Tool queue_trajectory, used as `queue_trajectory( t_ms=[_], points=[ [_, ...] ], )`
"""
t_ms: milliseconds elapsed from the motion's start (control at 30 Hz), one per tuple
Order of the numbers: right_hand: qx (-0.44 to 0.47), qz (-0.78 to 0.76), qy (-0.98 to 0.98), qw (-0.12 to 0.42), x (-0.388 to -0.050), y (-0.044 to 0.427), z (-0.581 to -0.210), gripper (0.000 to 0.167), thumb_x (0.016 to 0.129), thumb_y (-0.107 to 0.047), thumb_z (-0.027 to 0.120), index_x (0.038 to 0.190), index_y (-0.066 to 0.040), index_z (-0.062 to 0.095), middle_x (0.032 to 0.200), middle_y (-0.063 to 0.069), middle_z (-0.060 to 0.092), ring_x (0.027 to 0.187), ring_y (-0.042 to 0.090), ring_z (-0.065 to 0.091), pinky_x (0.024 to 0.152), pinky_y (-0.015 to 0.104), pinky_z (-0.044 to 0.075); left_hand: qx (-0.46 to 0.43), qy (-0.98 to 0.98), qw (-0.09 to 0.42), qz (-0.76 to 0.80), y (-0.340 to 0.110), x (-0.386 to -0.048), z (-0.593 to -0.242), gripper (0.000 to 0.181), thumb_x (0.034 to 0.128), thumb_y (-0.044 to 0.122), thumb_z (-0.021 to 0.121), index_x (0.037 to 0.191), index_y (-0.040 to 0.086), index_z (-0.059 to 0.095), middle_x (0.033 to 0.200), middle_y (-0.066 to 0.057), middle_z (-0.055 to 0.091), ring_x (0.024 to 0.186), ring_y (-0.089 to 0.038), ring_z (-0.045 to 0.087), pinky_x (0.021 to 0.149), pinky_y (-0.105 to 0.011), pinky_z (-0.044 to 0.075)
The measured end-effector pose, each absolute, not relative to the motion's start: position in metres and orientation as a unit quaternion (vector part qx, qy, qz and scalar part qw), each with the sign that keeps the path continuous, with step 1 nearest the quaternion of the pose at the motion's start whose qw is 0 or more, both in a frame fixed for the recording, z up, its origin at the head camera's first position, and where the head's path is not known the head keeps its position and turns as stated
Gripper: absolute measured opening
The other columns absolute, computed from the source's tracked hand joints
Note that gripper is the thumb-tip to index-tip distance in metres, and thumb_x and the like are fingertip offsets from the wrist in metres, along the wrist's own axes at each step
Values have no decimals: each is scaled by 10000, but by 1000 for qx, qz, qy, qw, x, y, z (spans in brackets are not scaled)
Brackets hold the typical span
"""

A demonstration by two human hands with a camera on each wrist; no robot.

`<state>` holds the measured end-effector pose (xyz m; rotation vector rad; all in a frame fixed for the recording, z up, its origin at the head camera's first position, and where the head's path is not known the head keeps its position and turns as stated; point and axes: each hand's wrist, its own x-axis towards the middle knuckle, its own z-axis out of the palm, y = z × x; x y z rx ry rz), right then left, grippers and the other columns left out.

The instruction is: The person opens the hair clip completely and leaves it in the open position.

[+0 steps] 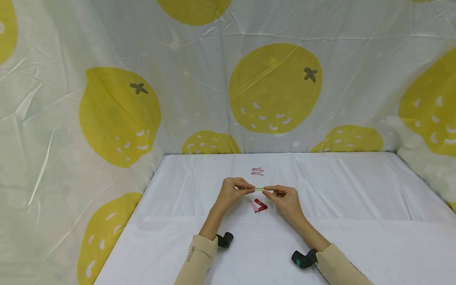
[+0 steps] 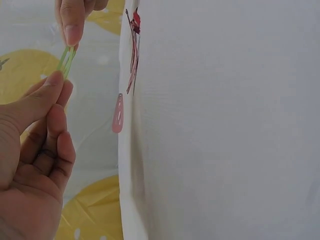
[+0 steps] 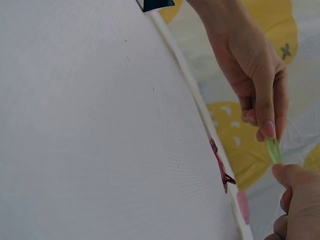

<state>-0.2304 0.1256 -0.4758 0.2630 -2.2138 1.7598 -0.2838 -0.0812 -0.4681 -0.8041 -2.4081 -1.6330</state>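
Fingertips of my left hand (image 1: 231, 194) pinch one end of a slim light-green hair clip (image 1: 259, 189). Thumb and finger of my right hand (image 1: 287, 201) pinch its other end, so the clip spans the two hands above the white table. Two thin strands of it show between the fingertips in the left wrist view; its ends are hidden. Just below the hands in the head view lie a red hair clip (image 1: 262, 206) and a pink hair clip (image 1: 253, 205), set in a V. The pink one looks drop-shaped in the left wrist view.
Beyond the hands, thin reddish-pink outlined clips (image 1: 257, 171) lie on the white cloth of the table (image 1: 356, 186). A curtain with printed lemons (image 1: 199, 99) hangs behind and along the sides. Black wrist devices (image 1: 304, 259) sit at both sleeve cuffs.
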Motion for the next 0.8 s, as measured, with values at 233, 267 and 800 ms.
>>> queue_trajectory(
  t_ms=[233,267,800],
  points=[
    [92,616,-768,152,-232,126,-478,104,849,-8,826,945,31,810,639,164,564,537,37,396,479,160,267,-264,-798,63,-539,-81,-284,-469,96,795,-5,862,887,-8,834,829,-169,785,665,-16,551,622,-166,449],
    [92,617,-767,152,-232,126,-478,103,850,-8,826,944,29,810,640,163,567,540,38,400,480,160,271,-263,-798,62,-539,-81,-284,-469,97,796,-2,862,888,-8,834,831,-169,786,665,-13,552,622,-166,450],
    [91,608,-770,168,-242,130,-495,102,846,-15,831,945,8,823,698,175,645,604,55,457,523,162,342,-263,-792,62,-547,-81,-282,-467,116,789,-31,855,901,-24,829,849,-204,780,689,-38,574,635,-186,465]
  ],
)
